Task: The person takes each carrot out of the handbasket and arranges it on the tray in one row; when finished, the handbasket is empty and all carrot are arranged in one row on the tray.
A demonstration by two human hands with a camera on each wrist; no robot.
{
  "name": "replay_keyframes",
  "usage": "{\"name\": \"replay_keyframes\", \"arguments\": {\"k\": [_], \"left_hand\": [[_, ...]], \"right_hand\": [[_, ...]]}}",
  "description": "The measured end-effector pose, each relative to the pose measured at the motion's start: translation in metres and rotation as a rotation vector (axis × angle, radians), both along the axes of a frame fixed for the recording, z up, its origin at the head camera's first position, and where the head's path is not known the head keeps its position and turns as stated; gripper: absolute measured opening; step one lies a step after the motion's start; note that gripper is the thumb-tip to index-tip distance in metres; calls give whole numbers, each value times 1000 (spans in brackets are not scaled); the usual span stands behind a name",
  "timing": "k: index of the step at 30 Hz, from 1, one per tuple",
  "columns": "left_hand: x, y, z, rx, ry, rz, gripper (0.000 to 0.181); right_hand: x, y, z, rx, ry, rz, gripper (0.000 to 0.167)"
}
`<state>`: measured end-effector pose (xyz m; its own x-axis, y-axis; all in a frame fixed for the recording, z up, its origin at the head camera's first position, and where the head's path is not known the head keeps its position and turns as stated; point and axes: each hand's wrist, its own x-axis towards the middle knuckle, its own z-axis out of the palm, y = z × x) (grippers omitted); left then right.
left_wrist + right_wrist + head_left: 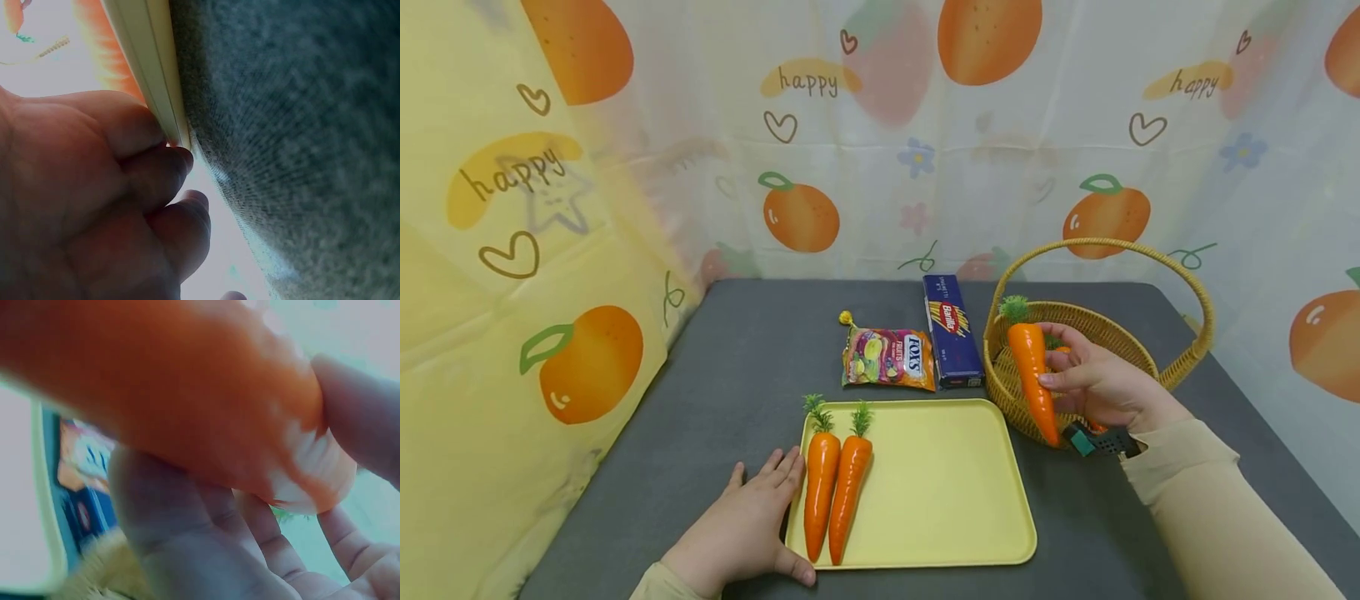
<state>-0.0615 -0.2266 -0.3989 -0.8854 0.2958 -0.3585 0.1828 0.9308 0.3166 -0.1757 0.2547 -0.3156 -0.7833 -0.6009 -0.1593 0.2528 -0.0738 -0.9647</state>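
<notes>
In the head view the right hand (1093, 379) pinches an orange carrot (1032, 371) with a green top, held over the left side of a wicker basket (1000, 392). Between thumb and fingers, the carrot (206, 406) fills much of the right wrist view. More orange shows inside the basket, partly hidden by the hand. Two carrots (822, 492) (851, 492) lie side by side at the left of a yellow tray (943, 483). With fingers spread, the left hand (748, 521) touches the tray's left edge; the left wrist view shows its fingers against the rim (153, 69).
Behind the tray lie a colourful FOX'S candy bag (889, 358) and a blue Barilla spaghetti box (953, 333), with a small yellow round item (846, 317) by the bag. The basket's tall handle (1101, 242) arches upward. A printed curtain (865, 158) hangs behind the grey table (700, 392).
</notes>
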Motion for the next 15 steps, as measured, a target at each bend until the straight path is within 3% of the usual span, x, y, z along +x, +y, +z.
{"name": "replay_keyframes", "arguments": {"k": [7, 15], "left_hand": [[0, -2, -1, -1, 17, -5, 159], [0, -1, -1, 3, 9, -1, 159]], "right_hand": [[15, -40, -9, -11, -7, 21, 70], [25, -85, -35, 54, -49, -35, 78]]}}
